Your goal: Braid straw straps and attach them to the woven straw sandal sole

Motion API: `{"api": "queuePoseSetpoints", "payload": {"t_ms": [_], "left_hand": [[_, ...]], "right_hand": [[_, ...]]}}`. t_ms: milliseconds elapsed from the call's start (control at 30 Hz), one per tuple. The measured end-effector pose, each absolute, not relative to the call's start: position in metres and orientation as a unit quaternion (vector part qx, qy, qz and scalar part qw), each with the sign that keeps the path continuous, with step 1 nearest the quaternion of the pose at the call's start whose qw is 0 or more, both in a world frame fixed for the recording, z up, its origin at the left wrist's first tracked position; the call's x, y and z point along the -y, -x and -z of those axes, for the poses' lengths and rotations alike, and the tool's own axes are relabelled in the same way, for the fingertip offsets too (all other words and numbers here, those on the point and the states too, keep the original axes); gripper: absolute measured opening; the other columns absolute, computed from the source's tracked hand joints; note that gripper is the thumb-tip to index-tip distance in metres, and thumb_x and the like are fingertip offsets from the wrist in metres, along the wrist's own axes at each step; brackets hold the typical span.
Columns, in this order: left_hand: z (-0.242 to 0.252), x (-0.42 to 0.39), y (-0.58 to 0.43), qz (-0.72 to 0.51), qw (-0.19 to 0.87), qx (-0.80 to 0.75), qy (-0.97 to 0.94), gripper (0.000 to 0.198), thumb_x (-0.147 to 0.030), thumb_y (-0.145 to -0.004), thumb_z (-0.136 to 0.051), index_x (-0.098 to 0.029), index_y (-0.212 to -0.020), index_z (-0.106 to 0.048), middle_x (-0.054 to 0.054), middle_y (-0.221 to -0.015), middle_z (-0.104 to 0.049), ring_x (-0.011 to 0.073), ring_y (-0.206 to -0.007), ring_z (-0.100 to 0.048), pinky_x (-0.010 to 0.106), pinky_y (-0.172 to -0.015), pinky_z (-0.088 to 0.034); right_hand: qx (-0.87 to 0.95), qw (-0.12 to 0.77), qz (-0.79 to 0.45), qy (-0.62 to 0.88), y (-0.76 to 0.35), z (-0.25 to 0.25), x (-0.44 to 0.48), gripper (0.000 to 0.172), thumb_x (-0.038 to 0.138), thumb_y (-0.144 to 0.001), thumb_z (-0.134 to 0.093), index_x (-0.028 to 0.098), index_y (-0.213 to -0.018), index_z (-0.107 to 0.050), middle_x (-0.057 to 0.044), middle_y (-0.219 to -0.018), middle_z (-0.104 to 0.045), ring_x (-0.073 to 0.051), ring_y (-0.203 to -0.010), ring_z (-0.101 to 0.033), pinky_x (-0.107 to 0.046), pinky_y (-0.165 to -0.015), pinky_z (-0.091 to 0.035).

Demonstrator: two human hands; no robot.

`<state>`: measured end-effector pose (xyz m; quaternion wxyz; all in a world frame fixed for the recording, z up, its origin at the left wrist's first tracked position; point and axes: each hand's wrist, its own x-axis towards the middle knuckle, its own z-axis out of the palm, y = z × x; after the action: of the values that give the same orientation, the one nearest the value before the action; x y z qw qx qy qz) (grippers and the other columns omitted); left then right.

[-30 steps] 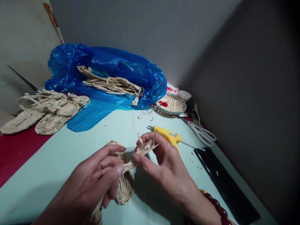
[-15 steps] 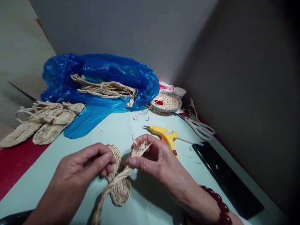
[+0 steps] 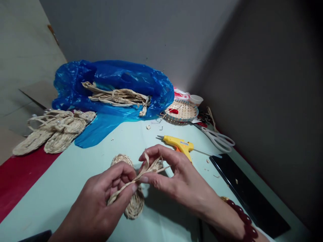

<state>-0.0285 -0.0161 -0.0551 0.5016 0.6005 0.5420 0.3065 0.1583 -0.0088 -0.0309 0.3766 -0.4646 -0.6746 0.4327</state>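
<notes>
A braided straw cord (image 3: 128, 186) runs between my two hands, its end fraying into loose flat strands. My left hand (image 3: 106, 195) pinches the cord between thumb and fingers. Close by, my right hand (image 3: 166, 171) grips the cord near its frayed end, thumb below and fingers curled above. Beneath the hands lies a small woven straw sole (image 3: 135, 205) on the pale green table cover (image 3: 164, 215); its middle is hidden by the left hand and the cord. Just beyond the right hand rests a yellow glue gun (image 3: 179, 143).
A blue plastic bag (image 3: 113, 74) holding a bundle of dried straw (image 3: 121, 95) lies at the back. Woven sandals (image 3: 65, 134) sit at the left. Toward the right are a bamboo basket (image 3: 185, 109), white-handled scissors (image 3: 219, 139), a white cup (image 3: 196, 99) and a black flat object (image 3: 247, 195).
My left hand has moved right from beside the sole and taken hold of the cord next to my right hand. The view has shifted slightly, and the cord's lower length is now hidden.
</notes>
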Motion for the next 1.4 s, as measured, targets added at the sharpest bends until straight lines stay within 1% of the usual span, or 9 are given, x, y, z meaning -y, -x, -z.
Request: {"api": "queuePoseSetpoints", "payload": {"t_ms": [200,400,533,700,800,933,1033,1233,1400], "left_hand": [[0.05,0.022,0.026,-0.288,0.375,-0.566,-0.675,0.021,-0.043,-0.082,-0.056,-0.025,-0.073,-0.058,-0.003,-0.064,-0.061,0.0152,-0.06,-0.058,0.023,-0.053,-0.04],[0.052,0.018,0.028,-0.289,0.375,-0.558,-0.682,0.011,-0.032,-0.079,-0.05,-0.025,-0.072,-0.054,-0.004,-0.064,-0.061,0.0152,-0.063,-0.063,0.022,-0.053,-0.043],[0.05,0.018,0.025,-0.344,0.384,-0.578,-0.632,0.013,-0.035,-0.077,-0.052,-0.025,-0.075,-0.06,-0.004,-0.067,-0.065,0.0155,-0.066,-0.065,0.021,-0.05,-0.044],[0.047,0.019,0.021,-0.413,0.404,-0.597,-0.557,0.013,-0.038,-0.071,-0.061,-0.025,-0.074,-0.063,-0.004,-0.069,-0.066,0.0139,-0.065,-0.063,0.018,-0.056,-0.05],[0.045,0.018,0.02,-0.439,0.458,-0.587,-0.502,0.014,-0.037,-0.068,-0.067,-0.024,-0.073,-0.063,-0.004,-0.067,-0.066,0.0127,-0.066,-0.063,0.016,-0.06,-0.051],[0.041,0.017,0.021,-0.417,0.57,-0.57,-0.419,0.027,-0.041,-0.062,-0.078,-0.022,-0.073,-0.062,-0.005,-0.056,-0.059,0.0091,-0.047,-0.052,0.015,-0.041,-0.039],[0.04,0.016,0.022,-0.408,0.604,-0.557,-0.398,0.031,-0.038,-0.06,-0.083,-0.02,-0.075,-0.063,-0.006,-0.054,-0.056,0.006,-0.04,-0.044,0.016,-0.037,-0.035],[0.049,0.013,0.027,-0.403,0.653,-0.496,-0.406,0.028,-0.038,-0.068,-0.083,-0.02,-0.078,-0.064,-0.007,-0.053,-0.052,0.0048,-0.043,-0.046,0.015,-0.043,-0.04],[0.053,0.011,0.03,-0.38,0.681,-0.474,-0.407,0.029,-0.042,-0.072,-0.08,-0.02,-0.083,-0.065,-0.006,-0.051,-0.054,0.0071,-0.044,-0.05,0.015,-0.043,-0.042]], "right_hand": [[0.79,0.321,-0.301,0.428,-0.164,0.027,0.011,0.019,0.011,-0.085,-0.068,0.025,-0.097,-0.071,0.006,-0.087,-0.071,-0.014,-0.083,-0.058,-0.03,-0.078,-0.042],[0.883,0.345,-0.043,0.316,-0.15,0.029,0.018,0.027,0.007,-0.094,-0.045,0.013,-0.081,-0.069,-0.002,-0.075,-0.067,-0.017,-0.077,-0.051,-0.042,-0.09,-0.037],[0.871,0.362,0.064,0.325,-0.139,0.034,0.027,0.033,0.005,-0.092,-0.042,0.01,-0.074,-0.069,-0.005,-0.071,-0.065,-0.016,-0.069,-0.049,-0.039,-0.079,-0.037],[0.837,0.374,0.159,0.367,-0.136,0.038,0.036,0.03,0.008,-0.096,-0.043,0.01,-0.092,-0.073,-0.002,-0.078,-0.071,-0.014,-0.067,-0.053,-0.036,-0.071,-0.031],[0.835,0.369,0.167,0.373,-0.139,0.039,0.038,0.031,0.01,-0.097,-0.041,0.009,-0.098,-0.073,-0.002,-0.085,-0.074,-0.015,-0.069,-0.056,-0.036,-0.068,-0.03],[0.827,0.377,0.161,0.384,-0.143,0.039,0.038,0.029,0.014,-0.097,-0.044,0.009,-0.103,-0.072,-0.003,-0.097,-0.077,-0.016,-0.071,-0.057,-0.038,-0.066,-0.031],[0.823,0.389,0.12,0.396,-0.147,0.037,0.037,0.021,0.015,-0.092,-0.053,0.012,-0.101,-0.072,-0.001,-0.09,-0.077,-0.016,-0.069,-0.055,-0.039,-0.066,-0.031],[0.78,0.455,-0.052,0.426,-0.147,0.042,0.028,0.018,0.006,-0.083,-0.062,0.018,-0.094,-0.069,0.001,-0.084,-0.074,-0.017,-0.07,-0.055,-0.037,-0.069,-0.036],[0.745,0.506,-0.069,0.429,-0.144,0.05,0.026,0.016,0.008,-0.084,-0.059,0.019,-0.09,-0.069,-0.001,-0.078,-0.071,-0.018,-0.069,-0.052,-0.038,-0.07,-0.036]]}}
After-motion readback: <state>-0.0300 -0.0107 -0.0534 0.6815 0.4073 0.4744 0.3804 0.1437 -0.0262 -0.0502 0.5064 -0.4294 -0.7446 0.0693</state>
